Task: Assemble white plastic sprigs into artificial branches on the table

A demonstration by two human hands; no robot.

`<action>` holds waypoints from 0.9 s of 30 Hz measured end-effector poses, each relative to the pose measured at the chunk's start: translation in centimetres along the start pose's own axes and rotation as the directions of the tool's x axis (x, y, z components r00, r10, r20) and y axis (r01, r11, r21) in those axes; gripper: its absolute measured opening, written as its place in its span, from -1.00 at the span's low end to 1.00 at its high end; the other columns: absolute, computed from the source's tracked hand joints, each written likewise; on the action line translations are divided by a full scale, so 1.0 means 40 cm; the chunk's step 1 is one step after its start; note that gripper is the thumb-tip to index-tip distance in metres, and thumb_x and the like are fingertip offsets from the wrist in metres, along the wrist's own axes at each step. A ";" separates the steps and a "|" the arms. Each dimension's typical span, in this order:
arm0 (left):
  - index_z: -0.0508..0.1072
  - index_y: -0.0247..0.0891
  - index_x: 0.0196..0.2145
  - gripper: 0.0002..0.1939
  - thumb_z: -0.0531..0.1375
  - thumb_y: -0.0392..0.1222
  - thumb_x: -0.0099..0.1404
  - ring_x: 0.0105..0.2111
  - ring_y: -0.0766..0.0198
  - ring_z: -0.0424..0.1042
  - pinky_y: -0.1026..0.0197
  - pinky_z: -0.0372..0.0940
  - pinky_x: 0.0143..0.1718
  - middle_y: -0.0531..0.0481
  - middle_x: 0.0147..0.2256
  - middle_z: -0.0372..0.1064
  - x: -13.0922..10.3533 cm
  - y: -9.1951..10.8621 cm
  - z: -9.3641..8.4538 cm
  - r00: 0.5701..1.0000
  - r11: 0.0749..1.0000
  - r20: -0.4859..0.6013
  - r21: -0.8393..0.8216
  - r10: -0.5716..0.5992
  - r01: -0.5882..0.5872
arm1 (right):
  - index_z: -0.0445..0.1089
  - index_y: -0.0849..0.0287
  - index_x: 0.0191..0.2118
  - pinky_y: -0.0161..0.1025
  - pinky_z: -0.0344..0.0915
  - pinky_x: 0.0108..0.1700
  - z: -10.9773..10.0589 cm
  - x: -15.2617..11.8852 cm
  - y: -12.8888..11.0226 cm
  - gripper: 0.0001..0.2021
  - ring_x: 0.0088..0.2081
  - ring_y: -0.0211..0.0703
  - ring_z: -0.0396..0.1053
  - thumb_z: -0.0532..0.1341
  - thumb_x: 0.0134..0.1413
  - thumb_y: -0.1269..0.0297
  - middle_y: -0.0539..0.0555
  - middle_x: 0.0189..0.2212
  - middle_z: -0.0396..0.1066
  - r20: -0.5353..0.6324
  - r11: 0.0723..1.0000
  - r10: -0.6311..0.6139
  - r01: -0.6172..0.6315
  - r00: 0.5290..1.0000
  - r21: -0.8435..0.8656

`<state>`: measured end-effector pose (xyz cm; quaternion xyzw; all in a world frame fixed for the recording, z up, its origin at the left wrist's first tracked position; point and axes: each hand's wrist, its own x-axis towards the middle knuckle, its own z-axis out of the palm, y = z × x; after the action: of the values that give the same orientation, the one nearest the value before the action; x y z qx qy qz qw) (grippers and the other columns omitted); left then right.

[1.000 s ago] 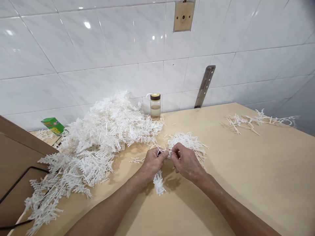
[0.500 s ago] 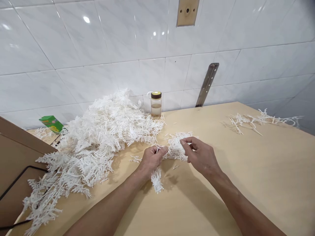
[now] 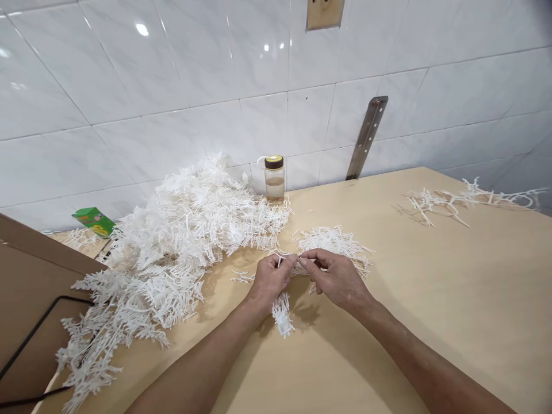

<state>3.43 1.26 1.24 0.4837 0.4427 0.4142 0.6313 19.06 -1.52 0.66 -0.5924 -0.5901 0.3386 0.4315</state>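
Near the middle of the wooden table, my left hand (image 3: 272, 277) is closed on a white branched piece (image 3: 282, 315), whose feathery end hangs below the fingers. My right hand (image 3: 335, 277) meets it at the fingertips, thumb and forefinger pinched; whatever lies between them is too small to make out. Just behind my right hand lies a small heap of thin white bits (image 3: 332, 240). A large pile of white branched pieces (image 3: 190, 224) spreads over the left side of the table.
A lidded bottle (image 3: 275, 181) of liquid stands by the tiled wall. Bare white branches (image 3: 452, 199) lie at the right back of the table (image 3: 452, 305). At the left are a green carton (image 3: 94, 221) and a brown box (image 3: 38, 287). A metal strip (image 3: 366, 138) leans on the wall.
My right hand has moved left from the small heap to my left hand, and their fingertips now meet. The view has shifted slightly. The white piece remains in my left hand.
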 end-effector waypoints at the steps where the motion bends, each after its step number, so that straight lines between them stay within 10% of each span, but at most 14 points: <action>1: 0.27 -0.28 -0.55 -0.49 0.33 0.22 0.03 -0.70 0.51 -0.13 0.32 -0.21 -0.64 0.24 -0.72 -0.06 0.000 0.000 -0.002 1.000 1.000 0.017 0.000 -0.004 0.004 | 0.49 0.14 -0.26 -0.32 0.33 -0.56 0.000 -0.001 -0.001 -0.69 -0.69 -0.30 0.30 0.19 0.11 0.00 -0.04 -0.56 0.43 0.017 1.000 0.009 -0.009 1.000 0.024; 8: 0.30 -0.29 -0.60 -0.51 0.34 0.19 0.00 -0.70 0.50 -0.10 0.30 -0.19 -0.64 0.21 -0.74 -0.02 -0.009 0.010 -0.010 0.995 1.000 0.103 0.013 -0.015 0.013 | 0.42 0.16 -0.36 -0.31 0.33 -0.53 -0.005 0.001 0.003 -0.67 -0.67 -0.28 0.27 0.16 0.14 -0.02 -0.10 -0.69 0.26 0.094 0.987 0.070 -0.083 0.993 0.137; 27: 0.32 -0.29 -0.58 -0.56 0.36 0.13 -0.04 -0.67 0.48 -0.07 0.31 -0.16 -0.62 0.20 -0.71 0.01 -0.012 0.017 0.002 1.000 0.998 0.028 0.058 -0.002 0.000 | 0.48 0.12 -0.31 -0.27 0.33 -0.42 0.015 0.000 0.014 -0.77 -0.53 -0.18 0.41 0.11 0.12 0.17 0.02 -0.52 0.49 -0.136 0.945 -0.210 0.165 0.968 -0.283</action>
<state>3.30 0.89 1.98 0.5073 0.4457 0.3941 0.6234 18.73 -1.43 -0.10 -0.6122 -0.6470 0.1625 0.4244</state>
